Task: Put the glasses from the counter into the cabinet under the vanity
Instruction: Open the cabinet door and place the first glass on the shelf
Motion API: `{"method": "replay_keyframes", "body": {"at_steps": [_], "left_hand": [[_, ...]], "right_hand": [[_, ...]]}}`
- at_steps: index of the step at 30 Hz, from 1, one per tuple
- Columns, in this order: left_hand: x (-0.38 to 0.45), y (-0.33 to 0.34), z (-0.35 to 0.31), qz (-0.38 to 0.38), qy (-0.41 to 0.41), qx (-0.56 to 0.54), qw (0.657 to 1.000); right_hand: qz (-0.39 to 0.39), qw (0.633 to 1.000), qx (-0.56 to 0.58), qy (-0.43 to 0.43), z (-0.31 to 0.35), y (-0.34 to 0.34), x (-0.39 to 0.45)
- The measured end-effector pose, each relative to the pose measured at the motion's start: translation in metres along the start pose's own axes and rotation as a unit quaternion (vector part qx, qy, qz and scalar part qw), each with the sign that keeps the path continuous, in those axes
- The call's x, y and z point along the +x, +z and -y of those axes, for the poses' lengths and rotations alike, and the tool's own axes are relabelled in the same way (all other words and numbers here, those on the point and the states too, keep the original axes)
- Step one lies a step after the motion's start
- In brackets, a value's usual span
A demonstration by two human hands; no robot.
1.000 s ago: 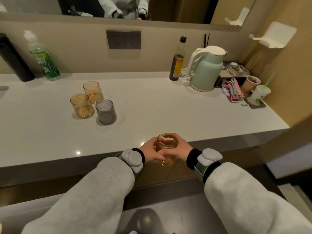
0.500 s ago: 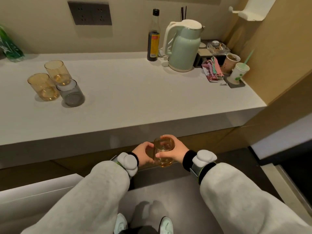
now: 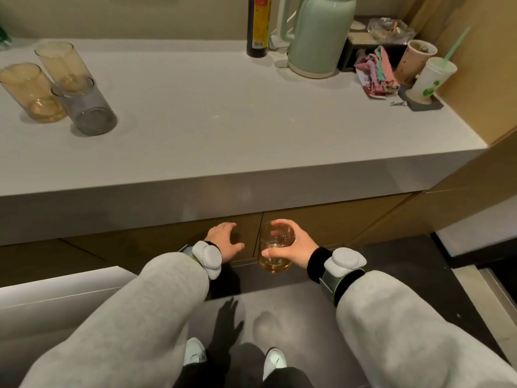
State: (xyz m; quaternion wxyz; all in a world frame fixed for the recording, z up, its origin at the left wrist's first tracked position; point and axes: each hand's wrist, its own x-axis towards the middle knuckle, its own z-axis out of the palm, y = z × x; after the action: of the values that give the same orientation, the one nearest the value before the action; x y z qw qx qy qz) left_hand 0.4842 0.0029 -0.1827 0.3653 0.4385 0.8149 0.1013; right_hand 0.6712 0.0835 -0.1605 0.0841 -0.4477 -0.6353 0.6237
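My right hand (image 3: 296, 247) grips an amber glass (image 3: 275, 247) upright, below the counter's front edge and in front of the brown cabinet doors (image 3: 330, 219). My left hand (image 3: 223, 242) is empty, fingers spread, resting flat against the left cabinet door (image 3: 156, 236) beside the seam. Three glasses stay on the white counter (image 3: 223, 130) at the far left: two amber ones (image 3: 28, 91) (image 3: 61, 63) and a grey one (image 3: 86, 110) in front of them. The cabinet doors look closed.
At the counter's back stand a dark bottle (image 3: 258, 26) and a pale green kettle (image 3: 316, 37); two paper cups (image 3: 430, 79), a wrapper and an ashtray crowd the right corner. A wood wall (image 3: 481, 65) bounds the right. A white ledge (image 3: 61, 289) juts out low left. My shoes (image 3: 274, 359) stand on dark floor.
The view has dropped lower and closer to the cabinet. My left hand has let go of the glass and spread onto the left door; my right hand now holds the glass alone.
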Motion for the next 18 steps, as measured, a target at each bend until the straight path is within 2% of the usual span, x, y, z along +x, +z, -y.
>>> {"method": "replay_keyframes", "body": {"at_steps": [8, 14, 18], "left_hand": [[0.057, 0.032, 0.016, 0.001, -0.009, 0.075, 0.997], [0.088, 0.054, 0.015, -0.040, -0.023, 0.131, 0.990], [0.097, 0.059, 0.012, -0.045, -0.038, 0.123, 0.991]], "right_hand": [[0.002, 1.000, 0.012, -0.010, -0.040, 0.002, 0.047], [0.003, 1.000, 0.018, -0.010, -0.060, -0.001, 0.071], [0.008, 1.000, 0.013, 0.001, -0.066, -0.004, 0.076]]}}
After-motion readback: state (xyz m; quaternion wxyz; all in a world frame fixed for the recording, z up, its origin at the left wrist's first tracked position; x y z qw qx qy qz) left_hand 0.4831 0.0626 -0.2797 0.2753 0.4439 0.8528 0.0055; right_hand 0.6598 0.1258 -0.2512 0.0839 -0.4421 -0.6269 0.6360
